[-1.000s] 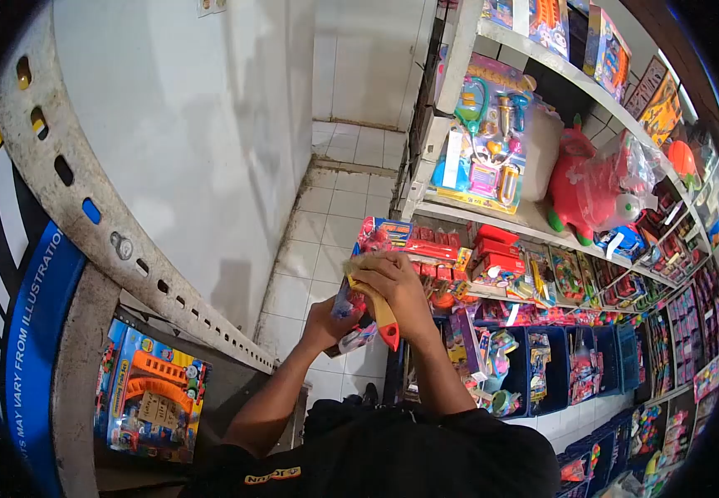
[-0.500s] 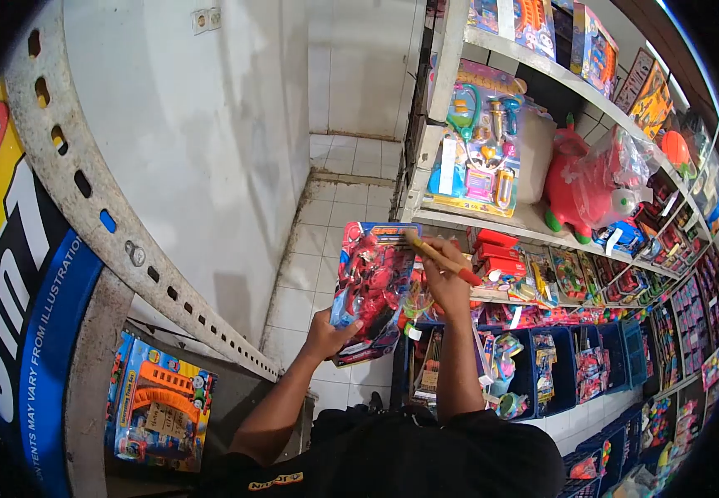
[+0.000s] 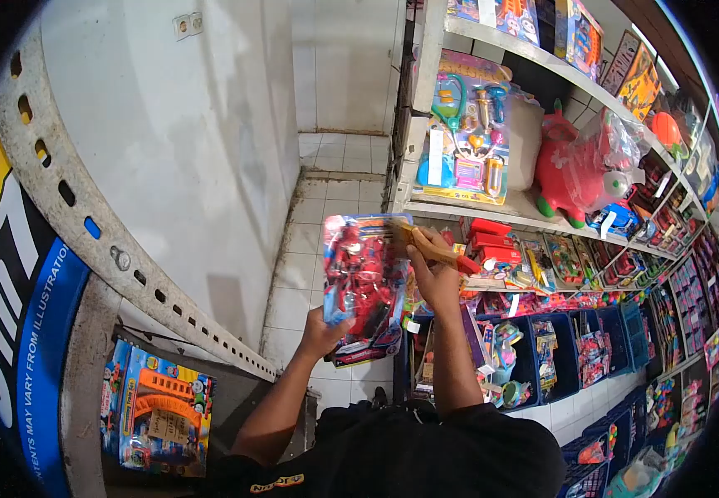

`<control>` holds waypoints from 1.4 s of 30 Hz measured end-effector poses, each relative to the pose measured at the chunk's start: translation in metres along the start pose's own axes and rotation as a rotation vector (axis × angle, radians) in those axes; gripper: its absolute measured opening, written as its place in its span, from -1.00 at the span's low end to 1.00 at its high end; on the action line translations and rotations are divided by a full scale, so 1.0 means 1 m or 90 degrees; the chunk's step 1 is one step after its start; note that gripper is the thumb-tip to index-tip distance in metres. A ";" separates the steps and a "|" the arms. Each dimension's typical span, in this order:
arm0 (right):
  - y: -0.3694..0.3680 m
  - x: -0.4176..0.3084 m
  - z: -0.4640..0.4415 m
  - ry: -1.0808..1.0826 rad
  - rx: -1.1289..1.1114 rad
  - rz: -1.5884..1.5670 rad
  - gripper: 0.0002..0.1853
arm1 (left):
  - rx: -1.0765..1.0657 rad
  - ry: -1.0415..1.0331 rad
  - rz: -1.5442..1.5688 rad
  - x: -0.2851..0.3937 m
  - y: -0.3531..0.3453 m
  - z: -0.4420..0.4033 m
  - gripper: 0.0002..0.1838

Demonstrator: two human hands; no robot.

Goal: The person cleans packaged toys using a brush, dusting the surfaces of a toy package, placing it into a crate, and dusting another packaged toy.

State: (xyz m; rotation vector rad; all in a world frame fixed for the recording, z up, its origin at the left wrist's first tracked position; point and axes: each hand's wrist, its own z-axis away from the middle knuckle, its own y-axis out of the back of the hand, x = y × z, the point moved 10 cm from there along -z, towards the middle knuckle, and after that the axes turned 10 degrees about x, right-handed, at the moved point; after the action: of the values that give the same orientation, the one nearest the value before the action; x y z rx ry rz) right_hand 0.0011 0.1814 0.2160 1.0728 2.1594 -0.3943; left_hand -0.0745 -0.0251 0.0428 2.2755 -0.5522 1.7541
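Left hand has the toy pack clamped by its lower left edge, long axis pointing away from the body, while the right hand, nearer the top right corner, clutches a brush angled over it.

A black shirt, short-sleeved, spans the bottom of the frame — with a small yellow marking at lower left, its lettering blurred. Left hand, right hand and forearms are bare — a dark shoe shows below centre.
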 end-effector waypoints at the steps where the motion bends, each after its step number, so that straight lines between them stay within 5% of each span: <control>1: -0.001 0.005 0.001 -0.010 -0.037 0.034 -0.71 | 0.024 -0.005 0.048 -0.002 0.002 -0.001 -0.74; 7: -0.021 0.006 0.020 -0.085 -0.259 0.108 -0.71 | 0.137 0.085 0.199 -0.021 0.020 -0.004 -0.80; 11: -0.025 -0.013 0.021 0.002 -0.310 0.153 -0.65 | 0.148 0.113 0.235 -0.029 0.020 -0.004 -0.77; 17: -0.023 -0.038 0.020 0.199 -0.295 0.096 -0.67 | 0.044 0.029 0.052 -0.011 0.008 -0.004 -0.78; 22: -0.014 -0.042 0.005 0.175 -0.170 0.090 -0.71 | -0.010 -0.031 -0.035 0.000 -0.002 -0.001 -0.75; 27: 0.005 -0.023 -0.006 0.155 -0.042 0.176 -0.75 | 0.013 0.045 0.096 -0.009 0.001 0.000 -0.80; 31: -0.002 0.026 0.008 -0.048 -0.144 0.130 -0.69 | 0.106 0.121 0.272 -0.019 0.010 -0.004 -0.80; 36: -0.019 0.027 0.031 -0.140 -0.366 0.245 -0.68 | 0.166 0.141 0.353 -0.024 0.019 -0.007 -0.65; 42: -0.012 0.014 0.015 -0.019 -0.214 0.143 -0.73 | 0.168 0.138 0.292 -0.028 0.019 -0.008 -0.70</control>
State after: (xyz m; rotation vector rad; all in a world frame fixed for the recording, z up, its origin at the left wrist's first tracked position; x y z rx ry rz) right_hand -0.0075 0.1738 0.1953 1.0895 1.9629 0.0562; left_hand -0.0963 -0.0348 0.0165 2.1994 -0.9013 2.3829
